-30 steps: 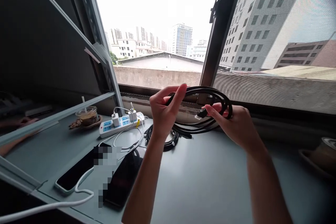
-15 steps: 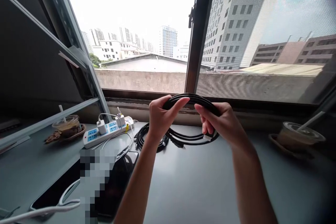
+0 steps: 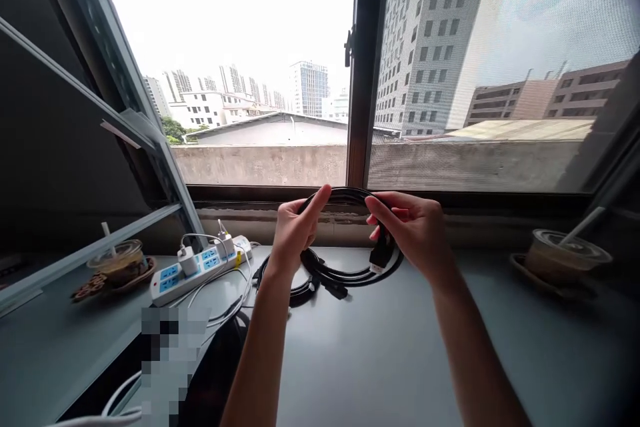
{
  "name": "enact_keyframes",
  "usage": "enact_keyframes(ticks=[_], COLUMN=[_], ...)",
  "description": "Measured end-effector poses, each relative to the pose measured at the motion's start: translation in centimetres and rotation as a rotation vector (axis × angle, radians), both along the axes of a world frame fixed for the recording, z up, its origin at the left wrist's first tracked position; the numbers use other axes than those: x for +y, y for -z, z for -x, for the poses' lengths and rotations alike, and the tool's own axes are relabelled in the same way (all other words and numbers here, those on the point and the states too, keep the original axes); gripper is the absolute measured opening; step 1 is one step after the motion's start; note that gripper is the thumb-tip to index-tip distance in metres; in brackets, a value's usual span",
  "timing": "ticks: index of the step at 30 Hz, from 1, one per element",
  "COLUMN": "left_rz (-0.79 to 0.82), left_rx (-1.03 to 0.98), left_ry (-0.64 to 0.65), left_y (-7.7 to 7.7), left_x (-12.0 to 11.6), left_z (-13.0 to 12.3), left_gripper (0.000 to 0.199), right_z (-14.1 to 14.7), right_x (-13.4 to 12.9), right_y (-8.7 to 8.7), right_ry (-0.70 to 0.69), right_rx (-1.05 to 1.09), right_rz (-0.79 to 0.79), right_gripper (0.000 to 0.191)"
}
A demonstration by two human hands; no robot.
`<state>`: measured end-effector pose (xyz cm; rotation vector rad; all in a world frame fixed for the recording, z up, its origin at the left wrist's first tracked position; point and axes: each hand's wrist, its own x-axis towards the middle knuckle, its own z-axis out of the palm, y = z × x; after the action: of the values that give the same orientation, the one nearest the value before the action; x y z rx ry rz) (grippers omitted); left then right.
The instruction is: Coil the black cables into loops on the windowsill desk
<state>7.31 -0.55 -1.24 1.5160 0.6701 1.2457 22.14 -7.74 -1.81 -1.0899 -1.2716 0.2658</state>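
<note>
A coiled black cable (image 3: 357, 278) is held up above the desk between both hands. My left hand (image 3: 296, 230) grips the coil's left side, thumb pointing up along it. On the right side my right hand (image 3: 413, 220) pinches the loops between thumb and fingers. One dark plug with a pale metal end (image 3: 381, 257) hangs below my right fingers, and another black connector (image 3: 336, 289) dangles at the coil's bottom. Behind my left wrist a second black cable coil (image 3: 300, 295) lies on the desk, partly hidden.
A white power strip (image 3: 203, 267) with chargers and white cords stands at the left rear. Cups with straws sit at far left (image 3: 120, 263) and far right (image 3: 565, 260). A metal frame (image 3: 145, 127) rises at left. The window (image 3: 357, 113) is beyond the grey desk (image 3: 360, 360).
The coil has sunk slightly and opened into a rounder loop. My hands stand a little differently around it, and the plug under my right hand shows more clearly. The view has shifted slightly.
</note>
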Motion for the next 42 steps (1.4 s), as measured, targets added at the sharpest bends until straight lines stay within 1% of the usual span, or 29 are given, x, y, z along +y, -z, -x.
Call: enact_keyframes(ticks=[2, 5, 7, 8, 9, 10, 13, 15, 16, 18, 21, 23, 25, 27, 29, 32, 34, 36, 37, 39, 42], left_rz=[0.036, 0.085, 0.094, 0.089, 0.080, 0.068, 0.028, 0.018, 0.021, 0.043, 0.090, 0.117, 0.137, 0.175, 0.240, 0.353, 0.408, 0.434, 0.432, 0.403, 0.345], left_rx=[0.017, 0.061, 0.103, 0.127, 0.152, 0.179, 0.250, 0.237, 0.210, 0.146, 0.109, 0.092, 0.054, 0.012, -0.030, -0.101, -0.149, -0.189, -0.194, -0.148, 0.075], left_ry=[0.093, 0.278, 0.403, 0.442, 0.453, 0.435, 0.332, 0.311, 0.314, 0.312, 0.274, 0.233, 0.211, 0.256, 0.365, 0.528, 0.601, 0.653, 0.663, 0.643, 0.574], left_y=[-0.2, -0.2, -0.2, -0.1, -0.1, -0.1, -0.2, -0.4, -0.4, -0.4, -0.3, -0.1, 0.0, 0.1, 0.2, 0.4, 0.6, 0.9, 1.1, 1.6, 2.6], left_x=[0.0, 0.1, 0.3, 0.3, 0.4, 0.3, 0.1, -0.2, -0.3, -0.4, -0.3, -0.1, 0.2, 0.5, 0.9, 1.4, 1.8, 2.0, 2.2, 2.6, 3.2], left_z=[0.3, 0.9, 1.1, 1.2, 1.2, 1.2, 1.0, 0.9, 0.8, 0.6, 0.5, 0.4, 0.4, 0.5, 0.8, 1.2, 1.2, 0.9, 0.7, 0.0, -0.9], left_gripper=[0.058, 0.060, 0.061, 0.061, 0.060, 0.059, 0.053, 0.051, 0.052, 0.055, 0.057, 0.058, 0.057, 0.056, 0.052, 0.043, 0.039, 0.036, 0.034, 0.031, 0.027], right_z=[0.0, 0.0, 0.0, 0.0, 0.0, -0.1, -0.2, -0.3, -0.3, -0.3, -0.4, -0.6, -0.6, -0.4, -0.1, 0.0, -0.3, -1.0, -1.4, -2.3, -3.7], right_x=[-0.1, -0.4, -0.5, -0.5, -0.5, -0.5, -0.6, -0.8, -0.9, -0.9, -0.5, 0.0, 0.7, 1.2, 1.6, 2.2, 2.6, 3.1, 3.3, 3.7, 4.2], right_y=[-0.1, -0.3, -0.3, -0.3, -0.3, -0.2, -0.2, -0.3, -0.3, -0.4, -0.1, 0.3, 0.7, 1.0, 1.2, 1.5, 1.8, 2.1, 2.2, 2.5, 2.8], right_ry=[-0.070, -0.158, -0.170, -0.165, -0.160, -0.156, -0.179, -0.185, -0.165, -0.081, 0.114, 0.244, 0.328, 0.350, 0.346, 0.253, 0.187, 0.181, 0.195, 0.240, 0.358], right_rx=[0.009, 0.005, -0.009, -0.013, -0.015, -0.014, -0.017, -0.051, -0.089, -0.201, -0.382, -0.469, -0.539, -0.579, -0.577, -0.515, -0.468, -0.418, -0.390, -0.327, -0.272], right_rz=[0.016, 0.024, 0.033, 0.039, 0.047, 0.056, 0.105, 0.124, 0.118, 0.083, 0.040, 0.026, 0.022, 0.047, 0.091, 0.140, 0.156, 0.179, 0.201, 0.258, 0.349], right_gripper=[0.031, 0.031, 0.032, 0.032, 0.033, 0.033, 0.036, 0.037, 0.037, 0.038, 0.044, 0.043, 0.038, 0.035, 0.036, 0.037, 0.037, 0.037, 0.037, 0.036, 0.034])
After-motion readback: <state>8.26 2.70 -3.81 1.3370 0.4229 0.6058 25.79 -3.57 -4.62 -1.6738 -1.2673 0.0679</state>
